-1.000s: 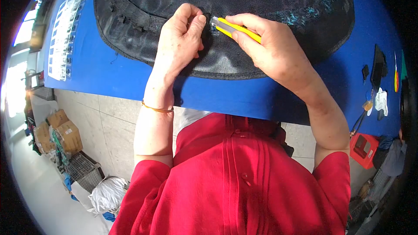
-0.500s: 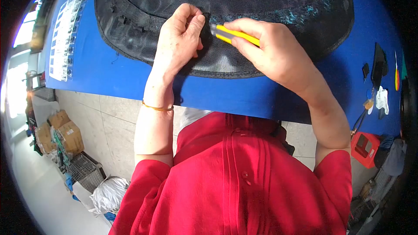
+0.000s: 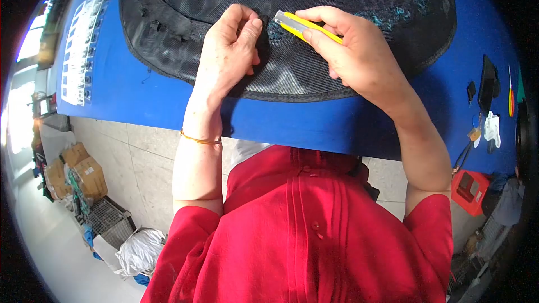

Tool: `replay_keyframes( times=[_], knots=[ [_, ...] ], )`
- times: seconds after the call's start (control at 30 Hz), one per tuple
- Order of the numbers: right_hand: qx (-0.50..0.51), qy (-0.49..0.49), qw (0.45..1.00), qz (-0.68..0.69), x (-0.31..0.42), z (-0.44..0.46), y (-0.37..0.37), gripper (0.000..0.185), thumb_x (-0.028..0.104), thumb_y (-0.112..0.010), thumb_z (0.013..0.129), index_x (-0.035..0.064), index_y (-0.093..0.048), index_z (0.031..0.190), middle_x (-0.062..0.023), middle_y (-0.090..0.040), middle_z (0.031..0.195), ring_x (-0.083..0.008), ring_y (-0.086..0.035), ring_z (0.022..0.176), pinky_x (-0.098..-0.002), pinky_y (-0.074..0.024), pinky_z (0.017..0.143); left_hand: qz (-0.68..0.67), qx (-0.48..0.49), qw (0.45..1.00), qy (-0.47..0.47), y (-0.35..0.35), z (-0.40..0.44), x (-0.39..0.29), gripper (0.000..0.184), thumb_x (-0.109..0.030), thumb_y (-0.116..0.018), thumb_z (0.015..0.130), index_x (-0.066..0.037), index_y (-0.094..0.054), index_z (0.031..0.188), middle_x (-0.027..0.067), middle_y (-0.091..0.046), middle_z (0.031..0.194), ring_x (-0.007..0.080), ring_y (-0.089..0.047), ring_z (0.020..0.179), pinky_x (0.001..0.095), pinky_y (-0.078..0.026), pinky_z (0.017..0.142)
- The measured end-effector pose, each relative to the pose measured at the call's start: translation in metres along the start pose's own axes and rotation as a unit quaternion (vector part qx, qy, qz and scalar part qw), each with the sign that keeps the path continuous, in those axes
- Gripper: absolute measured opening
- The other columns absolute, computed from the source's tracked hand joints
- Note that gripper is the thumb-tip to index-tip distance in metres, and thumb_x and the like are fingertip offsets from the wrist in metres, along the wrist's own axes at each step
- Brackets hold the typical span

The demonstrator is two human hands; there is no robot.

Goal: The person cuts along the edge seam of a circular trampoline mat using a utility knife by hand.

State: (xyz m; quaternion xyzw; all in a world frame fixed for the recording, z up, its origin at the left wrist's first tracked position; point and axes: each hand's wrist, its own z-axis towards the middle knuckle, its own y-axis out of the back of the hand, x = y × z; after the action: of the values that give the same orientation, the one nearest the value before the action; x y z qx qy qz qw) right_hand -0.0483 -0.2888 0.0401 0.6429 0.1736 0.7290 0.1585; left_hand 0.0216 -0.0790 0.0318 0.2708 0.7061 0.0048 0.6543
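Observation:
A large piece of black mesh fabric (image 3: 303, 78) with a bound, curved edge covers the back of the blue table. My left hand (image 3: 233, 42) pinches a dark fold of this mesh between thumb and fingers. In my right hand (image 3: 356, 50) is a yellow utility knife (image 3: 306, 24), its metal tip pointing left toward the pinched fold, a small gap away. Teal thread bits (image 3: 396, 17) are scattered over the mesh on the right. Little black tufts show along a seam on its left part.
On the blue table (image 3: 292, 126), a clear plastic tray (image 3: 84, 47) lies at left. Black pieces (image 3: 487, 84), a white tag (image 3: 492, 129) and a red-yellow tool (image 3: 511, 98) lie at right. A red container (image 3: 470, 192) stands beyond the edge; cardboard boxes (image 3: 84, 174) sit on the floor.
My right hand has moved slightly up and right, and the knife tip has lifted away from the fold. My left hand keeps its pinch, with the mesh shifted slightly left.

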Motion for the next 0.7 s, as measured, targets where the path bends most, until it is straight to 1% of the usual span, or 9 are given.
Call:
replay_keyframes(
  times=[0.03, 0.17, 0.23, 0.37, 0.43, 0.53, 0.6, 0.67, 0.7],
  knots=[
    [-0.019, 0.031, 0.999, -0.020, 0.0009, 0.0009, -0.0004, 0.022, 0.017, -0.064, 0.099, 0.0009, -0.070, 0.113, -0.0206, -0.072, 0.088, -0.0336, -0.072, 0.079, -0.0386, -0.0538, 0.069, 0.000, 0.000, 1.000, 0.000, 0.0000, -0.0003, -0.0005, 0.016, -0.024, -0.062, 0.105, -0.009, -0.061, 0.108, -0.0053, -0.056, 0.072, 0.0031, -0.052, 0.054, 0.0204, -0.041, 0.045],
    [-0.020, 0.051, 0.998, -0.035, 0.0021, 0.0028, -0.0012, 0.022, 0.018, -0.064, 0.099, 0.0005, -0.070, 0.111, -0.0210, -0.071, 0.088, -0.0349, -0.072, 0.080, -0.0397, -0.0538, 0.069, 0.000, 0.001, 1.000, -0.002, -0.0002, -0.0003, -0.0017, 0.015, -0.024, -0.062, 0.105, -0.009, -0.061, 0.108, -0.0051, -0.057, 0.073, 0.0029, -0.052, 0.054, 0.0202, -0.041, 0.045],
    [-0.009, 0.031, 0.999, -0.030, 0.0041, 0.0027, -0.0007, 0.021, 0.017, -0.064, 0.099, 0.0004, -0.070, 0.110, -0.0215, -0.071, 0.088, -0.0354, -0.072, 0.081, -0.0405, -0.0541, 0.069, 0.002, 0.000, 1.000, -0.001, 0.0003, -0.0006, -0.0014, 0.015, -0.024, -0.062, 0.105, -0.009, -0.061, 0.108, -0.0050, -0.057, 0.073, 0.0028, -0.052, 0.054, 0.0202, -0.041, 0.044],
    [-0.012, 0.031, 0.999, -0.034, 0.0015, 0.0029, -0.0022, 0.021, 0.017, -0.064, 0.099, 0.0002, -0.069, 0.110, -0.0219, -0.071, 0.088, -0.0358, -0.072, 0.081, -0.0408, -0.0544, 0.070, 0.005, 0.000, 1.000, -0.005, 0.0003, -0.0007, -0.0003, 0.015, -0.023, -0.061, 0.105, -0.008, -0.061, 0.108, -0.0048, -0.057, 0.074, 0.0031, -0.052, 0.053, 0.0204, -0.041, 0.044],
    [-0.016, 0.063, 0.997, -0.044, 0.0006, 0.0044, -0.0009, 0.020, 0.016, -0.064, 0.098, -0.0001, -0.069, 0.109, -0.0221, -0.071, 0.089, -0.0361, -0.072, 0.081, -0.0410, -0.0545, 0.070, 0.008, -0.001, 1.000, -0.008, 0.0001, -0.0003, -0.0004, 0.015, -0.023, -0.061, 0.105, -0.008, -0.061, 0.108, -0.0048, -0.057, 0.073, 0.0032, -0.052, 0.053, 0.0204, -0.041, 0.044],
    [-0.018, 0.054, 0.998, -0.031, 0.0027, 0.0054, -0.0017, 0.020, 0.016, -0.064, 0.099, -0.0004, -0.070, 0.108, -0.0223, -0.071, 0.089, -0.0364, -0.072, 0.082, -0.0409, -0.0545, 0.070, 0.013, -0.002, 1.000, -0.014, 0.0004, 0.0002, 0.0002, 0.015, -0.023, -0.061, 0.105, -0.008, -0.061, 0.108, -0.0048, -0.057, 0.073, 0.0033, -0.052, 0.053, 0.0205, -0.041, 0.044],
    [-0.018, 0.055, 0.998, -0.035, 0.0035, 0.0051, -0.0019, 0.020, 0.016, -0.064, 0.098, -0.0005, -0.070, 0.108, -0.0221, -0.071, 0.089, -0.0361, -0.072, 0.081, -0.0406, -0.0545, 0.069, 0.008, -0.001, 1.000, -0.017, 0.0005, 0.0007, -0.0006, 0.014, -0.019, -0.060, 0.105, -0.005, -0.059, 0.104, 0.0002, -0.059, 0.070, 0.0063, -0.055, 0.052, 0.0228, -0.044, 0.043],
    [-0.018, 0.056, 0.998, -0.038, 0.0051, 0.0042, -0.0014, 0.020, 0.016, -0.064, 0.098, -0.0006, -0.070, 0.108, -0.0219, -0.071, 0.088, -0.0359, -0.072, 0.080, -0.0402, -0.0544, 0.069, 0.006, 0.001, 1.000, -0.016, 0.0002, 0.0005, -0.0007, 0.014, -0.019, -0.060, 0.105, -0.005, -0.059, 0.104, 0.0002, -0.058, 0.070, 0.0063, -0.055, 0.053, 0.0227, -0.044, 0.043],
    [-0.002, 0.027, 0.999, -0.031, 0.0070, 0.0035, -0.0008, 0.020, 0.016, -0.064, 0.098, -0.0003, -0.071, 0.108, -0.0217, -0.071, 0.088, -0.0356, -0.072, 0.078, -0.0400, -0.0542, 0.068, 0.004, 0.002, 1.000, -0.016, 0.0004, 0.0005, -0.0009, 0.014, -0.019, -0.060, 0.105, -0.005, -0.059, 0.104, 0.0002, -0.058, 0.070, 0.0062, -0.055, 0.053, 0.0226, -0.044, 0.043]
  ],
)
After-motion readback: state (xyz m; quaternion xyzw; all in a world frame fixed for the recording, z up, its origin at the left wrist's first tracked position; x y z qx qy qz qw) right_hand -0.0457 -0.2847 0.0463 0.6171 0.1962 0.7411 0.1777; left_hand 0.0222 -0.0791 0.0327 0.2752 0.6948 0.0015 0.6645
